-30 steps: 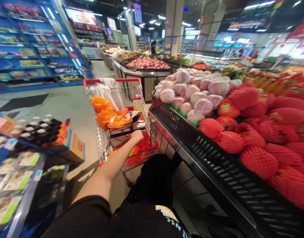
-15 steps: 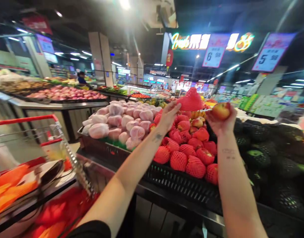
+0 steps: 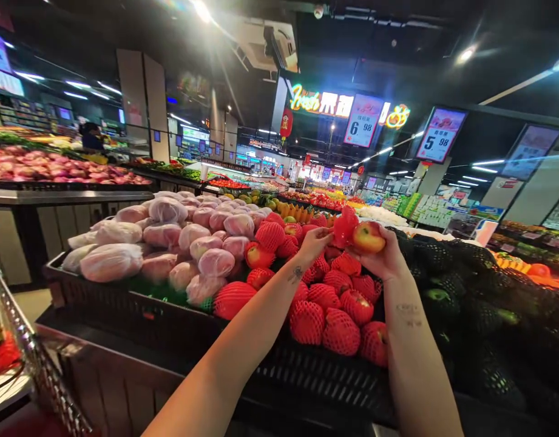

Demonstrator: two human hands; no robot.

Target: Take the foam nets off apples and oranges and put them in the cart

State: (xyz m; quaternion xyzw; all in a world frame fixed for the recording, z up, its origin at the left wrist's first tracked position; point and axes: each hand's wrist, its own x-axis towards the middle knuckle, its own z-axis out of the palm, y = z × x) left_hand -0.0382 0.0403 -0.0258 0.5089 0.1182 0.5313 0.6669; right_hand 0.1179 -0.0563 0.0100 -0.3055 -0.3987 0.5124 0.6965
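**Bare apple [image 3: 370, 238] hung beside crumpled red netting [image 3: 345, 224]**

The right hand [image 3: 390, 258] was curled around the apple, a round, smooth-skinned fruit of yellow blushed with red, held above the heaped produce. The left hand [image 3: 316, 243] pinched the netting between thumb and fingers, just left of the apple; whether the two touched could not be told. Below lay red-sleeved fruit [image 3: 307, 321], plump shapes in springy-looking lattice with small openings. To the left, pale pink fruit [image 3: 216, 263] sat piled in thin, translucent, wrinkled wrap. Both kinds rested in a black crate [image 3: 329, 377], its stiff front wall pierced with narrow slots. To the right, dark mesh [image 3: 470, 282] covered rounded produce, green showing through.
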